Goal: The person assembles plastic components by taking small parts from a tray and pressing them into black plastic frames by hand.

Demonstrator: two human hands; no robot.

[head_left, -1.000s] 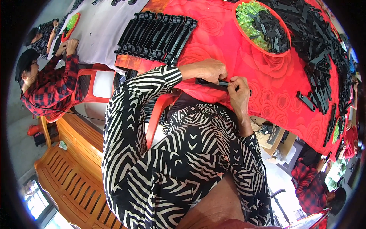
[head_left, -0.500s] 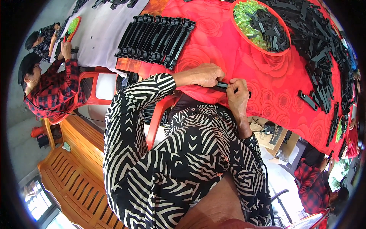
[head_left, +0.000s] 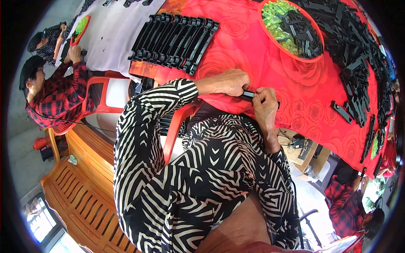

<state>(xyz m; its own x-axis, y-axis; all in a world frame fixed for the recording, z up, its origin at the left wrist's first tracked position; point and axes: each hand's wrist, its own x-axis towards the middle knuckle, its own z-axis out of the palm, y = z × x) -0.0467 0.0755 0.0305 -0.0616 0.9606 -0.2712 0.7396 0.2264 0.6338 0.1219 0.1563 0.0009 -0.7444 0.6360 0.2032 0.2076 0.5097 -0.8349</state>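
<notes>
Over the near edge of the red rose-patterned table, I hold a slim black plastic part [head_left: 248, 95] between my two hands. My left hand [head_left: 231, 82] is closed round its left end. The fingers of my right hand [head_left: 265, 103] are bent and pinch it further right, and a short end sticks out past them. Up and to the left of my left hand lies a row of similar long black parts [head_left: 173, 42], set side by side. Beyond my right hand stands a red-rimmed round basket [head_left: 291, 55] holding clear yellow-green pieces and small black pieces.
A large heap of loose black parts [head_left: 358, 67] covers the right side of the red cloth [head_left: 236, 29]. Below the table's edge sits a cardboard box [head_left: 298, 152]. Co-workers sit at left and lower right. A wooden bench [head_left: 84, 202] and red chair [head_left: 107, 95] are at left.
The view has shifted slightly. Both hands keep their grip on the black part, a little more of which shows between them.
</notes>
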